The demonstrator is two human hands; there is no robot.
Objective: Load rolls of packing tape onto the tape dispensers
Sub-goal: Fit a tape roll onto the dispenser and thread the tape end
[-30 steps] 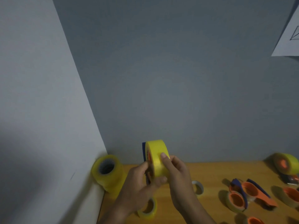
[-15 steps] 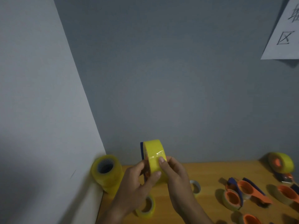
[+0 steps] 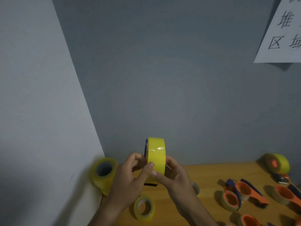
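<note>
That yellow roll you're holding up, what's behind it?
A dark blue edge peeks out along the left side of the yellow roll, likely a dispenser. The roll, the left hand and the right hand cover the rest. Further back is the grey wall.

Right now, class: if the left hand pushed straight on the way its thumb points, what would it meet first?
The left hand has its thumb on the yellow tape roll, so it meets that roll at once. Beyond it sits the right hand; depth there is unclear.
</note>
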